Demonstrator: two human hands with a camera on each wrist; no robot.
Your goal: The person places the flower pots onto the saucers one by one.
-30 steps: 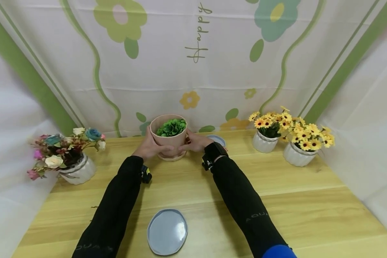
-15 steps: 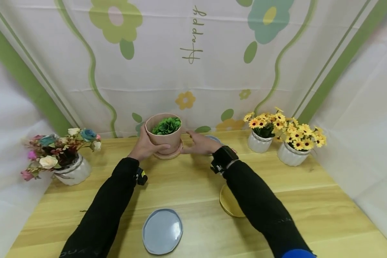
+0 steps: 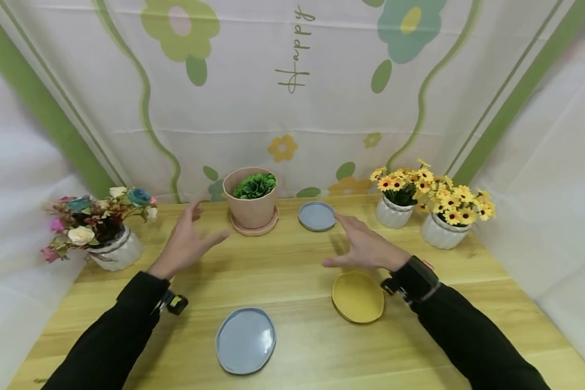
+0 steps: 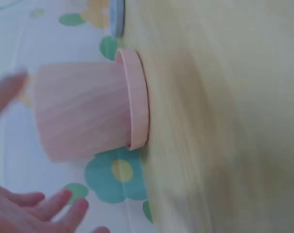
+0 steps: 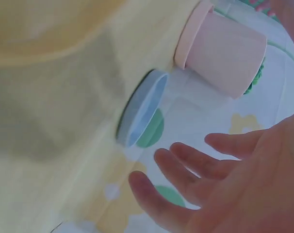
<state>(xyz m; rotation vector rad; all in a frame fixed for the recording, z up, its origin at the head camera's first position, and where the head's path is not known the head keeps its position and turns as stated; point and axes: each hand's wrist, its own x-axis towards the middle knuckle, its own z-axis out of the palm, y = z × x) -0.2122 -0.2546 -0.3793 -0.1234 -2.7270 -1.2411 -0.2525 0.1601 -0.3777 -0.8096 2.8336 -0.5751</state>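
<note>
A pink flowerpot (image 3: 251,211) with a green leafy plant (image 3: 255,186) in it stands upright on a pink saucer (image 3: 268,226) at the back of the table. My left hand (image 3: 187,244) is left of the pot, apart from it, thumb and fingers spread. In the left wrist view the pot (image 4: 84,109) lies beyond the spread fingers. My right hand (image 3: 365,244) holds nothing and hovers over the table. Its fingertips are near a small blue-grey saucer (image 3: 317,216), and a yellow saucer (image 3: 358,298) lies just in front of it.
A larger blue-grey plate (image 3: 246,341) lies at the front middle. White pots with yellow flowers (image 3: 394,212) (image 3: 444,232) stand at the back right. A white pot with mixed roses (image 3: 119,252) is at the back left, before a patterned cloth backdrop (image 3: 253,108).
Both hands have let go of the pink flowerpot and drawn back, the left hand to the left, the right hand to the right. The small blue-grey and yellow saucers have come into fuller view.
</note>
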